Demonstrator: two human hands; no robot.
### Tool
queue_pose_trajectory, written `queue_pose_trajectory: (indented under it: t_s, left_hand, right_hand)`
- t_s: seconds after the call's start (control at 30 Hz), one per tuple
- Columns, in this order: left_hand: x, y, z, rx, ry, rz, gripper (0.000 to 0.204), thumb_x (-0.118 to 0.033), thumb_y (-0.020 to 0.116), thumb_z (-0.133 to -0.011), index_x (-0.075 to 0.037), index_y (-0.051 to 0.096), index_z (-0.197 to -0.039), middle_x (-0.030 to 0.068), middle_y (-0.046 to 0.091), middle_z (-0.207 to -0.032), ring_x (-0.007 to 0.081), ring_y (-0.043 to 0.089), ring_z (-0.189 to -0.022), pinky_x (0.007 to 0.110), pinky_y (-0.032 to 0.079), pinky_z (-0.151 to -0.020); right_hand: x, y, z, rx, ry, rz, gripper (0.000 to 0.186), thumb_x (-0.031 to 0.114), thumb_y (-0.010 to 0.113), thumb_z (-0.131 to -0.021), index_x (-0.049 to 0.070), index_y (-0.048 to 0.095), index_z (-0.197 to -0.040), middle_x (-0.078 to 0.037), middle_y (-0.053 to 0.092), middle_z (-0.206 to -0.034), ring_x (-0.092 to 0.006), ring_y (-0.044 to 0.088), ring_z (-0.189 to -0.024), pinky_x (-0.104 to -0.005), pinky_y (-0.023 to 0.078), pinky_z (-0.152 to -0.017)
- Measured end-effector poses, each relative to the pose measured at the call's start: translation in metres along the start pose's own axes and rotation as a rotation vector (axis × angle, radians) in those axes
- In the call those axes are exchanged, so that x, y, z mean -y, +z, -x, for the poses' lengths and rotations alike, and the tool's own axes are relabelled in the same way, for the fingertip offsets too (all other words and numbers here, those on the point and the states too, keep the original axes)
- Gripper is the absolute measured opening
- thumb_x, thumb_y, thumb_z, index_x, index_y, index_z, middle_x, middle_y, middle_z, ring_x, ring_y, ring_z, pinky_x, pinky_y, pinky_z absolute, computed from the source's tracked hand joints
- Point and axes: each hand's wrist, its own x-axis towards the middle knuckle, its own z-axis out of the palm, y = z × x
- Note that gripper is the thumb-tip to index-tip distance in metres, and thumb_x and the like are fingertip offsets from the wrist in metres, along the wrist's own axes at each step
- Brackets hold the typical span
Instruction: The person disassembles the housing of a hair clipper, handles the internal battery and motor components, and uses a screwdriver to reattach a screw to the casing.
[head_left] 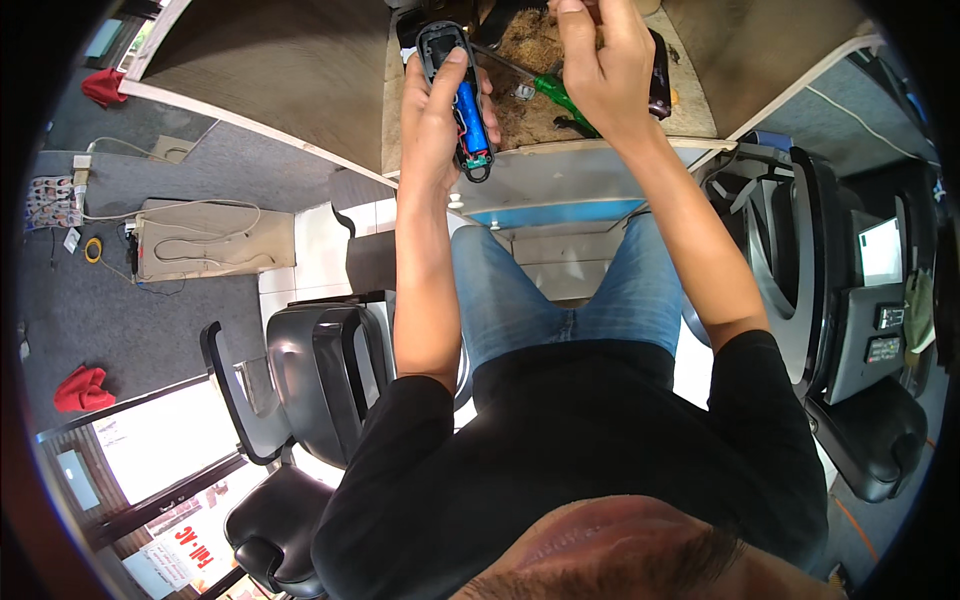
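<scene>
My left hand (432, 115) holds an opened black handheld device (434, 45), its thumb resting on the upper part. Inside the long casing lie a blue cylindrical battery (470, 118), thin red wires and a small green circuit board (478, 161). Off to the right, my right hand (606, 70) is closed with its fingertips pinched at the top edge of the picture; what they hold, if anything, is cut off. Between the hands, a screwdriver (553, 90) with a green handle lies on the worn worktop (690, 110). A small metallic part (523, 92) sits near its shaft.
Brown, fibrous debris (535, 40) covers part of the worktop. A dark glossy object (660, 75) lies partly behind my right hand. Raised wooden panels (270, 60) flank the worktop. Black padded chairs (318, 370) stand to the left, with more black seating (870, 435) at right.
</scene>
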Motion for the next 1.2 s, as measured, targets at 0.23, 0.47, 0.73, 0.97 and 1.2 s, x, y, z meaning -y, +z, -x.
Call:
queue_pose_trajectory:
  t_s: [0.23, 0.47, 0.73, 0.97, 1.2]
  left_hand:
    - [-0.015, -0.019, 0.019, 0.017, 0.008, 0.191, 0.028, -0.033, 0.057, -0.106, -0.009, 0.046, -0.113, 0.0088, 0.061, -0.083, 0.0138, 0.057, -0.053, 0.029, 0.049, -0.041]
    - [-0.017, -0.020, 0.099, 0.067, 0.057, 0.269, 0.045, -0.030, 0.048, -0.109, 0.003, 0.043, -0.140, 0.0116, 0.054, -0.082, 0.0128, 0.051, -0.046, 0.025, 0.046, -0.034]
    - [0.020, -0.009, 0.139, -0.004, -0.127, 0.299, 0.051, -0.031, 0.051, -0.107, 0.004, 0.040, -0.144, 0.0125, 0.054, -0.082, 0.0141, 0.053, -0.046, 0.027, 0.048, -0.035]
    - [0.023, -0.016, 0.142, -0.014, -0.133, 0.286, 0.039, -0.029, 0.054, -0.107, -0.002, 0.042, -0.133, 0.0122, 0.057, -0.084, 0.0149, 0.056, -0.047, 0.029, 0.050, -0.037]
    - [0.023, -0.011, 0.137, -0.050, -0.163, 0.271, 0.031, -0.029, 0.059, -0.106, -0.009, 0.041, -0.120, 0.0104, 0.059, -0.085, 0.0151, 0.058, -0.050, 0.030, 0.052, -0.039]
  right_hand:
    - [0.029, -0.043, -0.007, -0.057, 0.108, 0.037, 0.015, 0.002, 0.062, -0.096, 0.000, 0.062, -0.111, -0.007, 0.058, -0.093, -0.0115, 0.056, -0.081, -0.0262, 0.046, -0.072]
    - [0.020, -0.079, 0.005, 0.176, 0.126, 0.259, 0.015, 0.002, 0.069, -0.094, 0.000, 0.071, -0.108, -0.009, 0.071, -0.098, -0.0183, 0.065, -0.091, -0.0289, 0.049, -0.089]
    - [0.003, -0.070, 0.013, 0.613, -0.123, 0.490, 0.013, 0.015, 0.073, -0.089, 0.010, 0.075, -0.100, -0.004, 0.066, -0.094, -0.0259, 0.062, -0.095, -0.0400, 0.044, -0.083]
    - [-0.027, -0.059, 0.004, 0.834, -0.166, 0.595, 0.014, 0.019, 0.073, -0.087, 0.011, 0.076, -0.099, -0.004, 0.067, -0.096, -0.0271, 0.063, -0.098, -0.0427, 0.048, -0.091]
    - [-0.008, -0.035, 0.013, 0.741, -0.169, 0.495, 0.013, 0.022, 0.072, -0.090, 0.011, 0.076, -0.097, -0.002, 0.066, -0.094, -0.0251, 0.063, -0.098, -0.0408, 0.047, -0.089]
